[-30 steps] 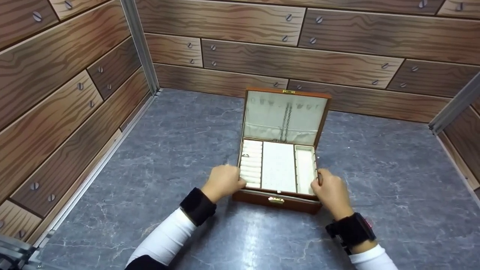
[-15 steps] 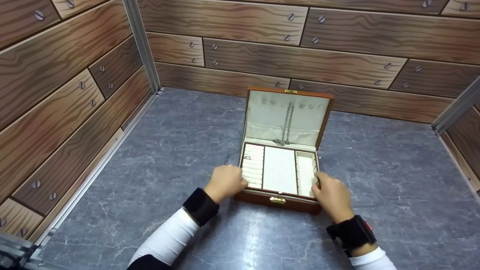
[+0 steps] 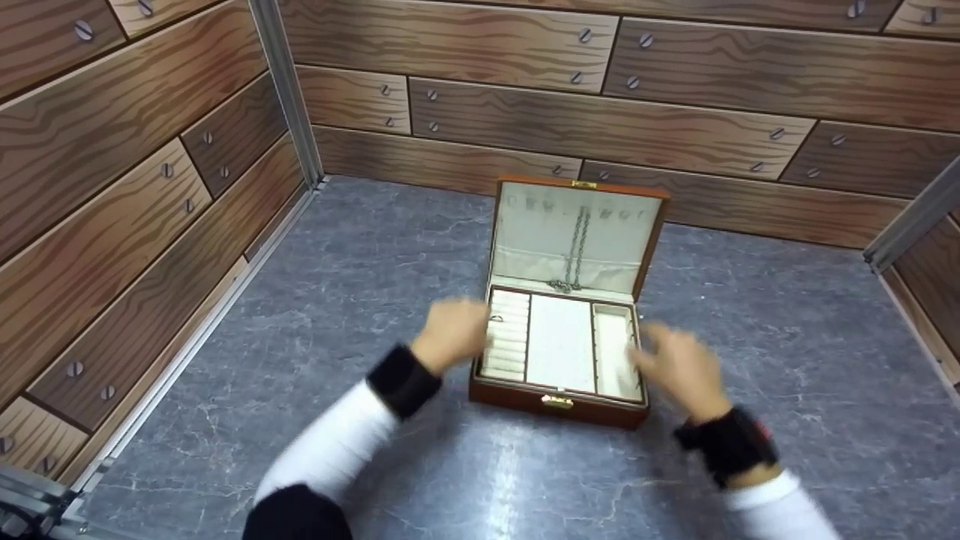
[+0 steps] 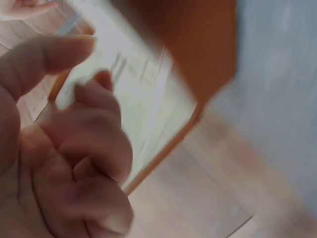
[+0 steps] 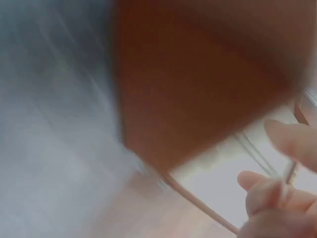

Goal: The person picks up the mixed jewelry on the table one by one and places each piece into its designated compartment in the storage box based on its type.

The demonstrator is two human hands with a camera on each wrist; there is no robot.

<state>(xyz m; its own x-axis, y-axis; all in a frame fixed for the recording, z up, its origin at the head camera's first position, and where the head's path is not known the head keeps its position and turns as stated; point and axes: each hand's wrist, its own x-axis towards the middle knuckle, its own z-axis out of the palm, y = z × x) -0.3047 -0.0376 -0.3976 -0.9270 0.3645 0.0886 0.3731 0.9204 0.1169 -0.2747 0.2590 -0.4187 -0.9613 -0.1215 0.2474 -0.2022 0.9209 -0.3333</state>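
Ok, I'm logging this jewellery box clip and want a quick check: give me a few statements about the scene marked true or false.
1. The jewellery box stands with its lid open and upright. True.
2. A chain hangs inside the lid. True.
3. The box rests on a bare wooden floor. False: it rests on a grey marbled surface; the walls are wood-patterned.
4. The left hand is at the box's left side, the right hand at its right side. True.
5. The box's middle compartment is full of necklaces. False: it shows only pale lining.
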